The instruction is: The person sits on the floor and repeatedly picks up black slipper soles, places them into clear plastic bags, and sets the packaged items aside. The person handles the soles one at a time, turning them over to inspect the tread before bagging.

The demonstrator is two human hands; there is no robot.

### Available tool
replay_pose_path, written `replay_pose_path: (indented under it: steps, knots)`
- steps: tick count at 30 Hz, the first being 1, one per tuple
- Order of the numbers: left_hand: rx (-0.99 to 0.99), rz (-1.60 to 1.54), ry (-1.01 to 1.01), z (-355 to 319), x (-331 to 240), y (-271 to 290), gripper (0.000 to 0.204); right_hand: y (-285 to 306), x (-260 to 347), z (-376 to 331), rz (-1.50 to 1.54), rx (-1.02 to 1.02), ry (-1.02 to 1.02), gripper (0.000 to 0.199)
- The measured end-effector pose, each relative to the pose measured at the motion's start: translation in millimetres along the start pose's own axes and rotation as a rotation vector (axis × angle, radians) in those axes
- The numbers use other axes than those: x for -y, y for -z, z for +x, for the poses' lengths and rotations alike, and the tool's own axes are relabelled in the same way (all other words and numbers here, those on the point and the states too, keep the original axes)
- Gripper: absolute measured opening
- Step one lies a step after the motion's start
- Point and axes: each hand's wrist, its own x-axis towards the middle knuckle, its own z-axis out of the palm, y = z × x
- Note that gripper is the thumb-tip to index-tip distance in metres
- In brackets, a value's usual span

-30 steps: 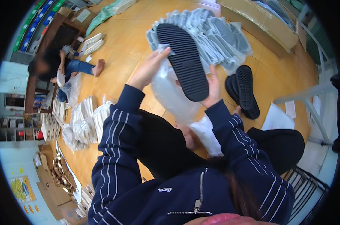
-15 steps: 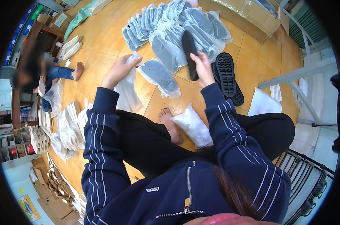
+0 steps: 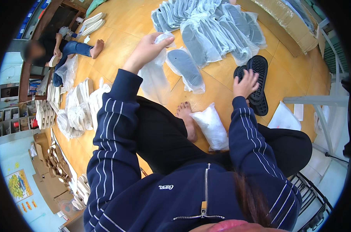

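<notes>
My left hand (image 3: 150, 50) is closed, pinching the top of a clear plastic bag (image 3: 154, 75) that hangs below it. On the floor to the right, my right hand (image 3: 246, 83) has its fingers spread over several black ridged shoe soles (image 3: 259, 71), which lie overlapping; whether it touches them is hard to tell. Close to the left hand lies a dark sole in a clear bag (image 3: 185, 69). Beyond it spreads a large pile of bagged dark soles (image 3: 206, 34). A white plastic packet (image 3: 211, 125) rests beside my bare foot (image 3: 186, 118).
Pale soles in stacks (image 3: 78, 108) stand on the floor to the left. Another person (image 3: 61, 50) sits farther left, handling a pale sole. A long cardboard box (image 3: 280, 23) is at the back right. White paper (image 3: 284, 117) and a metal frame (image 3: 316, 101) are on the right.
The black sole that was in my right hand is no longer seen there; that hand has moved down and right to the black soles. My left hand keeps the bag. The view has shifted.
</notes>
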Motion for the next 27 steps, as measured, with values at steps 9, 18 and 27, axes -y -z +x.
replay_pose_path:
  steps: [9,18,27]
  knots:
    - [0.018,-0.015,-0.058,9.6,7.3,-7.0,0.065,-27.3,88.6,-104.3,0.289,0.795,0.542,0.058]
    - [-0.015,-0.089,0.050,8.6,13.3,0.4,0.057,-32.5,12.3,-88.7,0.056,0.769,0.149,0.053]
    - [-0.017,-0.065,-0.004,9.2,6.2,-4.3,0.055,-27.5,42.5,-92.5,-0.001,0.576,0.365,0.083]
